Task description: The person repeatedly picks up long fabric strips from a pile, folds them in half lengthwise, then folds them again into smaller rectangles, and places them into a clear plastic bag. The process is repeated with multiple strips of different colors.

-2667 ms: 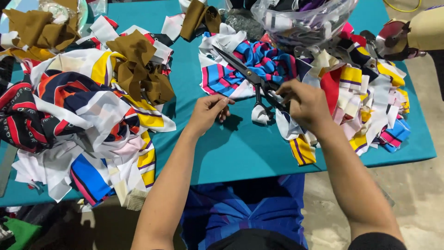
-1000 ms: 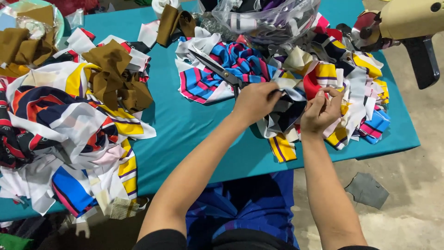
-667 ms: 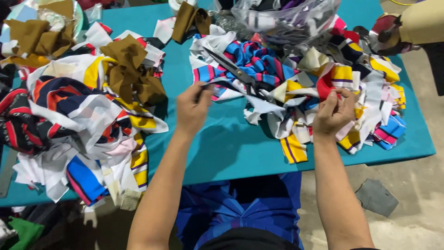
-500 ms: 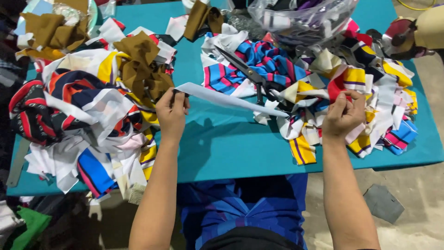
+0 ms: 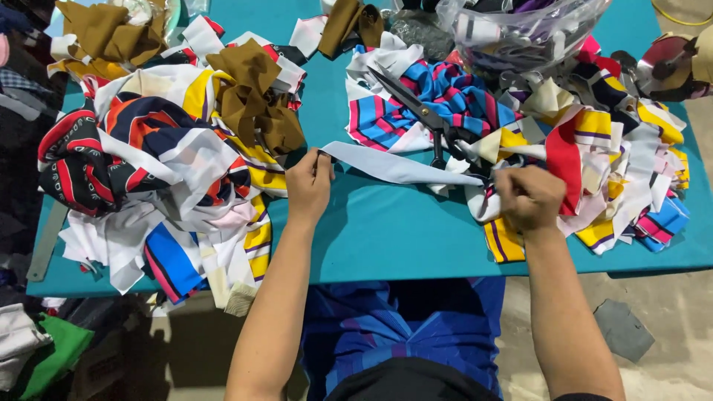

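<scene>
My left hand (image 5: 310,183) pinches one end of a long pale grey fabric strip (image 5: 394,168) and holds it stretched over the teal table (image 5: 386,230). The strip's other end runs into the scrap pile at the right, where my right hand (image 5: 529,197) is closed on fabric. Large black-handled scissors (image 5: 423,119) lie just behind the strip, on a blue, pink and white striped piece (image 5: 453,96).
A big heap of mixed scraps (image 5: 163,171) with brown pieces (image 5: 252,96) fills the left of the table. Another colourful pile (image 5: 609,171) lies at the right. A clear plastic bag of scraps (image 5: 520,30) stands at the back. A machine part (image 5: 676,67) is at the far right.
Both hands were together in the right pile. My left hand then drew the grey strip out leftwards until it stretched across the table; my right hand stayed at the pile.
</scene>
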